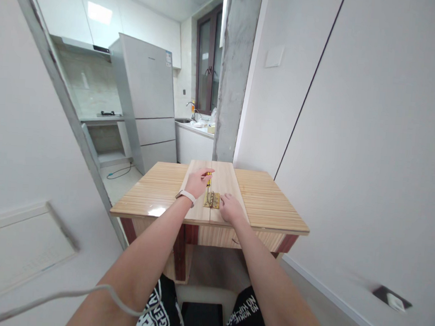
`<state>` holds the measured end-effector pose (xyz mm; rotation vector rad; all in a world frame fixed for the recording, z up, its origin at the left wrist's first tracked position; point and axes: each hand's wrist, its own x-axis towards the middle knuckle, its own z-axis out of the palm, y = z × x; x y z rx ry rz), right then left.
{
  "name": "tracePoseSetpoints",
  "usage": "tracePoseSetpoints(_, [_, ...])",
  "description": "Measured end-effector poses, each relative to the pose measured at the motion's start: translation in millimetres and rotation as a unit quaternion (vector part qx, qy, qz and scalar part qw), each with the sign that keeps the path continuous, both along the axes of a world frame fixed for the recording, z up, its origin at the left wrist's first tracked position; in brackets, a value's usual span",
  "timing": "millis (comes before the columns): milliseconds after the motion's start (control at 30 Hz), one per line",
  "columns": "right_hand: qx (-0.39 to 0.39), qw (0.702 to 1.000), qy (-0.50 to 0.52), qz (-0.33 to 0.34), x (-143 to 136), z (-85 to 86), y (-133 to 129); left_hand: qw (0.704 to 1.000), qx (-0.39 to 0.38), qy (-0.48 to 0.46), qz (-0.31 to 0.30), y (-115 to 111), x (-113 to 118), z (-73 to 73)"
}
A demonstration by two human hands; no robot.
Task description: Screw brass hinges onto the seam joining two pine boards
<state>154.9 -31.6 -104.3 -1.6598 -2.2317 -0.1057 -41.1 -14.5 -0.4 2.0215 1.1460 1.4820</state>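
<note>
A brass-coloured hinge (212,200) lies across the seam between two pale boards (194,210) on the wooden table. My left hand (200,180), with a light band at its wrist, grips a small screwdriver (209,180) with a yellow and black handle. The screwdriver stands roughly upright, its tip down at the hinge's left leaf. My right hand (230,207) is at the hinge's right edge, fingers bent together against the hinge and board. Whatever its fingertips may pinch is too small to tell.
The table (275,200) has a drawer front below its near edge. A grey cable (109,290) crosses my left forearm. A dark flat object (202,318) lies between my legs. A fridge (148,87) and sink counter stand beyond; a wall rises at the right.
</note>
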Motion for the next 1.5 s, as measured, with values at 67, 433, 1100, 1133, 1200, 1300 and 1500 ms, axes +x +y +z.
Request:
tracePoseSetpoints(67, [0.003, 1.000, -0.001, -0.003, 0.4, -0.7, 0.7, 1.000, 0.009, 0.005, 0.019, -2.4, -1.5, 1.8])
tracePoseSetpoints(433, [0.017, 1.000, 0.004, -0.003, -0.2, -2.3, 1.4, 0.997, 0.051, 0.042, -0.032, -2.9, -1.6, 0.0])
tracePoseSetpoints(1100, [0.004, 1.000, 0.003, -0.002, -0.6, 0.7, -0.7, 0.998, 0.058, 0.032, -0.020, -3.0, -1.8, -2.2])
tracePoseSetpoints(1133, [0.004, 1.000, 0.003, -0.003, -0.7, 0.8, -0.8, 0.997, 0.064, 0.037, -0.024, -2.8, -1.3, -2.3])
tracePoseSetpoints(1200, [0.006, 1.000, 0.006, -0.003, -0.8, 0.9, -1.2, 0.997, 0.066, 0.040, -0.028, -2.8, -0.5, -2.8])
tracePoseSetpoints(1300, [0.011, 1.000, 0.011, -0.003, -0.7, 0.7, -1.6, 0.998, 0.044, 0.027, -0.025, -3.3, -0.1, -3.7])
tracePoseSetpoints(1500, [0.014, 1.000, 0.005, -0.005, -0.5, 0.1, -1.3, 0.999, 0.019, -0.001, -0.026, -6.6, 0.4, -2.4])
